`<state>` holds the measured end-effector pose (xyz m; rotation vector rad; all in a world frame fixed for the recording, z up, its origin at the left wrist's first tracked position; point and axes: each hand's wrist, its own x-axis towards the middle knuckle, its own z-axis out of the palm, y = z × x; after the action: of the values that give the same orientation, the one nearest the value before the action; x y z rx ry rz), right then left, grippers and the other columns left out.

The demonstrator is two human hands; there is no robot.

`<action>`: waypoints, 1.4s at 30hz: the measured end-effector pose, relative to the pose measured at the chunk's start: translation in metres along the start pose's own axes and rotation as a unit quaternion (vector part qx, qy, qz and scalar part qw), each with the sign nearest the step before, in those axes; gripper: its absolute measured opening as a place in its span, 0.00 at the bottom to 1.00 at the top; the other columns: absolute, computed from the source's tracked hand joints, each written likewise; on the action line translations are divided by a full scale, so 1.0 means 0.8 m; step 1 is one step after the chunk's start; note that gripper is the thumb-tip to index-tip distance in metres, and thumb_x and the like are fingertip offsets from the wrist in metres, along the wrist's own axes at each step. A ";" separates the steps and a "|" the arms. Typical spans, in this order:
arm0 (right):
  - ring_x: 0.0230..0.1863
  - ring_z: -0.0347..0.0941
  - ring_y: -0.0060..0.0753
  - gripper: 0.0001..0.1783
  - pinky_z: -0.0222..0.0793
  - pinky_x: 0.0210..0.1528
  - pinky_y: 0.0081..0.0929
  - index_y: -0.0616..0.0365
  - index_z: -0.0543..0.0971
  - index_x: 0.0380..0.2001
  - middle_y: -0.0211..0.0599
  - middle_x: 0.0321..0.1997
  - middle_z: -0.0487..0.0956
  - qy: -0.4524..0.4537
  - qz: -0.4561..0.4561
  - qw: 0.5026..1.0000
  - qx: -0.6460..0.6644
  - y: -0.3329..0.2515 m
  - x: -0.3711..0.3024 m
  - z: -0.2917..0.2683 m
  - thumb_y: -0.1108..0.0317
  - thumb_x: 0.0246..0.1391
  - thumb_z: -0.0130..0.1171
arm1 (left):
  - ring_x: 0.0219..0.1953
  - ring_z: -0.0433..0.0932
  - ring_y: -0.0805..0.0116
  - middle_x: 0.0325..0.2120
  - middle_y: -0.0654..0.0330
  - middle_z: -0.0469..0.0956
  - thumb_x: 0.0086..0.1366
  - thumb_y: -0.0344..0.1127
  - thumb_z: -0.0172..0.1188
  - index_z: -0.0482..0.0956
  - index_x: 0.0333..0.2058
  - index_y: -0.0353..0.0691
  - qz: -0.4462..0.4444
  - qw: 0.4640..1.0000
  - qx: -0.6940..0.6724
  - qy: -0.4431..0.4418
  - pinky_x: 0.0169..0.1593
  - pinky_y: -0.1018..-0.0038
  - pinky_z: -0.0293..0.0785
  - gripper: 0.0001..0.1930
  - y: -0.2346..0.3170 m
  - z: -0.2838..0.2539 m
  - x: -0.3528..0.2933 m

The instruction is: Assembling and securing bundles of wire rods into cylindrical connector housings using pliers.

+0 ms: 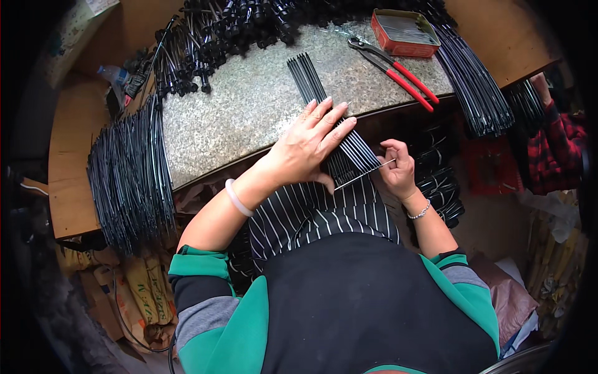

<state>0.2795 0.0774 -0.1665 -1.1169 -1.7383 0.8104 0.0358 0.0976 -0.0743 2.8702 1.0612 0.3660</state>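
Grey, speckled and stone-like, the top of the bench (218,124) spans the upper part of the view, with brown wooden boards (71,181) at its left and right ends. Next in size comes the black apron (349,305), worn over a green, grey and black top (218,349). A dense heap of black-capped rods (249,25) lies along the bench's far edge; a thick left bundle of glossy black rods (131,181) droops over the left end, and a narrower right bundle (470,81) hangs over the right. White-striped dark cloth (324,218) covers the lap below the bench's front edge. Above it is the row of slim black rods (306,78), laid side by side and slanting from the bench, where the pointed ends lie, out past the front edge to the lower right. Of the two hands, the left hand (311,134) grasps this row, fingers spread across the top, thumb by the lower left corner; the right hand (398,171) pinches a wire between thumb and fingers. Near the far right corner sits a red open tin (405,43) of thin metal pins, with red-handled pliers (398,75) just beside it. Smaller still are the pale bangle (238,198) on the left wrist and the beaded bracelet (421,210) on the right. Slightest of all, the thin metal wire (358,179) crosses the row's lower ends.
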 end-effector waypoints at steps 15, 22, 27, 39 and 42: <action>0.25 0.63 0.31 0.09 0.57 0.34 0.27 0.55 0.79 0.29 0.28 0.20 0.69 0.073 -0.285 0.934 -0.204 -0.047 0.089 0.002 0.76 0.39 0.64 | 0.49 0.73 0.52 0.39 0.48 0.76 0.41 0.41 0.72 0.67 0.51 0.35 0.024 0.916 -0.301 0.265 0.52 0.58 0.68 0.37 0.049 -0.021 -0.062; 0.27 0.62 0.29 0.12 0.54 0.42 0.28 0.48 0.79 0.34 0.25 0.20 0.65 0.024 -0.302 0.919 -0.252 -0.026 0.115 0.030 0.72 0.42 0.60 | 0.53 0.70 0.48 0.47 0.44 0.72 0.46 0.48 0.67 0.76 0.42 0.36 -0.005 0.947 -0.272 0.171 0.56 0.54 0.64 0.27 0.015 -0.029 -0.084; 0.27 0.63 0.29 0.14 0.54 0.42 0.28 0.48 0.78 0.36 0.26 0.21 0.65 0.016 -0.299 0.922 -0.247 -0.014 0.127 0.040 0.73 0.43 0.58 | 0.51 0.71 0.48 0.45 0.44 0.73 0.47 0.49 0.66 0.74 0.43 0.32 0.007 0.961 -0.232 0.149 0.56 0.54 0.64 0.29 -0.007 -0.022 -0.086; 0.28 0.63 0.29 0.13 0.54 0.43 0.29 0.49 0.78 0.35 0.25 0.21 0.66 0.024 -0.294 0.928 -0.230 0.007 0.139 0.049 0.73 0.42 0.59 | 0.50 0.72 0.44 0.43 0.41 0.74 0.47 0.53 0.66 0.73 0.43 0.32 0.035 0.962 -0.231 0.144 0.55 0.52 0.64 0.32 -0.036 -0.005 -0.084; 0.28 0.63 0.29 0.13 0.53 0.44 0.29 0.49 0.78 0.35 0.25 0.21 0.66 0.021 -0.289 0.927 -0.239 0.006 0.139 0.053 0.73 0.42 0.59 | 0.50 0.72 0.44 0.43 0.40 0.73 0.46 0.54 0.66 0.73 0.43 0.32 0.036 0.962 -0.234 0.140 0.55 0.52 0.64 0.32 -0.039 -0.004 -0.086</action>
<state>0.2203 0.1797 -0.1506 -0.8243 -2.1342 -0.0068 -0.0352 0.0769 -0.0893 2.4787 0.7690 0.9147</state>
